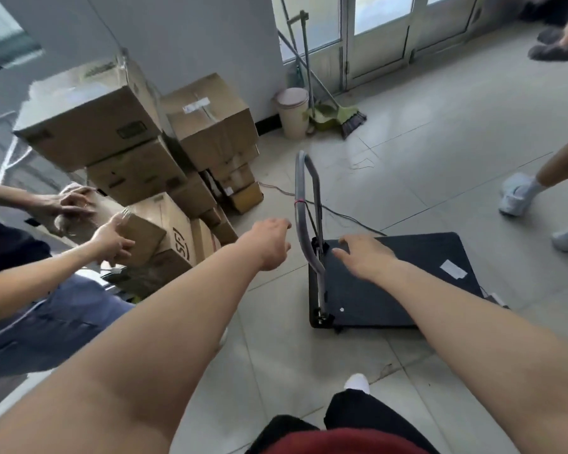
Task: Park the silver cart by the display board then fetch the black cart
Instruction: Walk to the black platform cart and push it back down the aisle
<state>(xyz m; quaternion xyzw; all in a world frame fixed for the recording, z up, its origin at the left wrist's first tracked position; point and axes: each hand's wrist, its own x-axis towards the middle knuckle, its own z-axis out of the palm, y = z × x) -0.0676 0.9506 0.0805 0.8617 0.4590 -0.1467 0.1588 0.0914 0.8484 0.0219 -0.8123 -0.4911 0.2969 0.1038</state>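
The black cart (391,286) stands on the tiled floor right of centre, its flat deck bare except for a white sticker. Its grey tubular handle (304,204) rises upright at the deck's left end. My left hand (271,244) is stretched out just left of the handle, fingers loosely curled, a short gap away from the tube. My right hand (364,253) hovers with fingers spread over the deck, just right of the handle's base, holding nothing. The silver cart and the display board are not in view.
Stacked cardboard boxes (138,152) fill the left. Another person's hands (112,239) hold a box there. A bin (292,113), broom (351,117) and dustpan lean by the wall. A cable (341,216) lies on the floor behind the cart. Other people's feet (515,194) stand at right.
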